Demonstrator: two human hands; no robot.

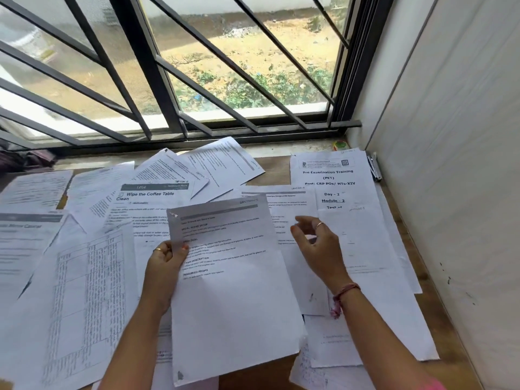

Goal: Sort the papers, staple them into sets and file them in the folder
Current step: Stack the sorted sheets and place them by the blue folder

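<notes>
Early in the sort. Left hand (pixel 164 266) pinching one sheet (pixel 228 291) by its left edge, lifted above the desk (pixel 277 167). Right hand (pixel 316 243) just right of that sheet, fingers loosely spread, holding nothing, hovering over the papers (pixel 84 277). Loose pages fanned to the left, beyond and to the right of both hands. No stapled sets visible, no folder in view. A possible stapler (pixel 374 167) far right, by the wall. Stapling and filing all left.
</notes>
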